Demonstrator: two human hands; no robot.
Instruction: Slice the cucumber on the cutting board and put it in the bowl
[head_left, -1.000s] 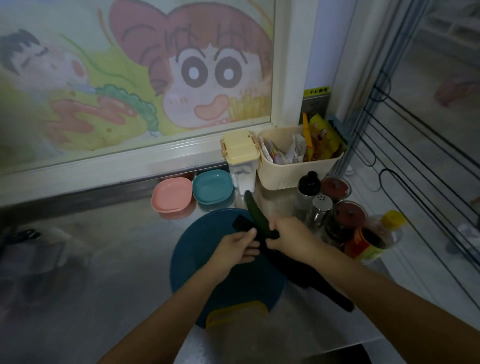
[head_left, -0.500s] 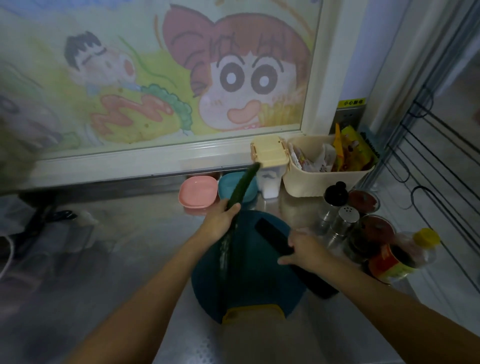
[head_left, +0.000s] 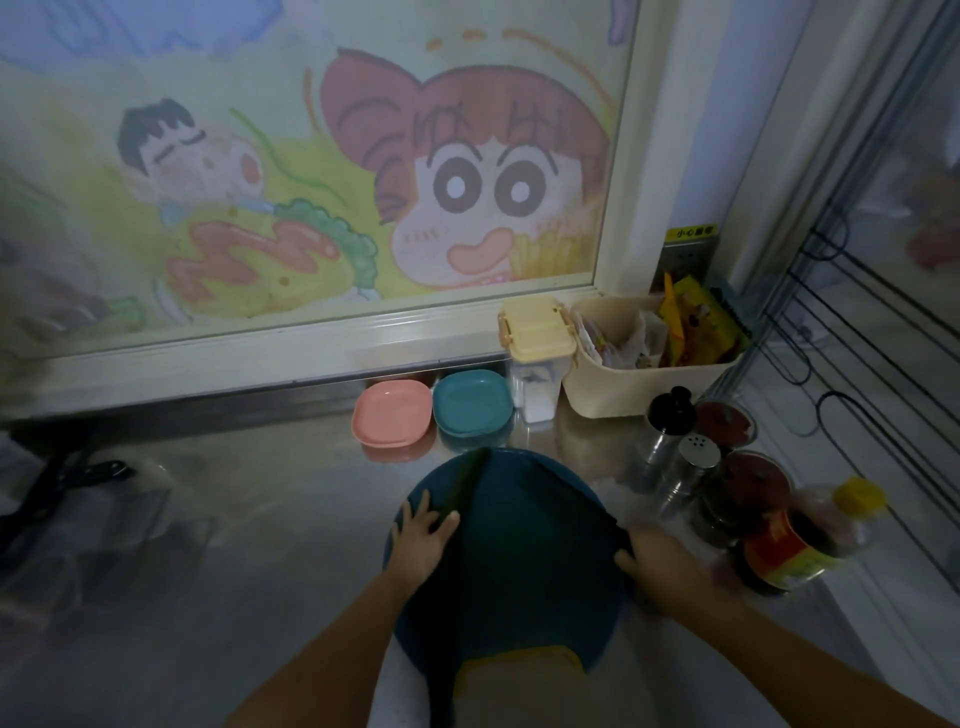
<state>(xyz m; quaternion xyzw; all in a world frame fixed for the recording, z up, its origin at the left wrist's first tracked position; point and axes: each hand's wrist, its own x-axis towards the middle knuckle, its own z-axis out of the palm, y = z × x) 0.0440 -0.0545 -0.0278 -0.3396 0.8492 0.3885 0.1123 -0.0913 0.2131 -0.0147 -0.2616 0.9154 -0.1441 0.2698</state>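
The cucumber (head_left: 469, 480), long and dark green, lay lengthwise down the left part of the cutting board (head_left: 530, 561), with the left hand (head_left: 423, 538) flat on it. The board was round and dark teal, with a yellow grip at its near edge. What seemed to be a dark knife (head_left: 582, 496) slanted along its right rim, its near end in the right hand (head_left: 670, 566). A teal bowl (head_left: 470, 402) sat beyond the board, apart.

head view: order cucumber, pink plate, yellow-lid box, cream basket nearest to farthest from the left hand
1. cucumber, touching the left hand
2. pink plate, just behind
3. yellow-lid box, back right
4. cream basket, farthest right
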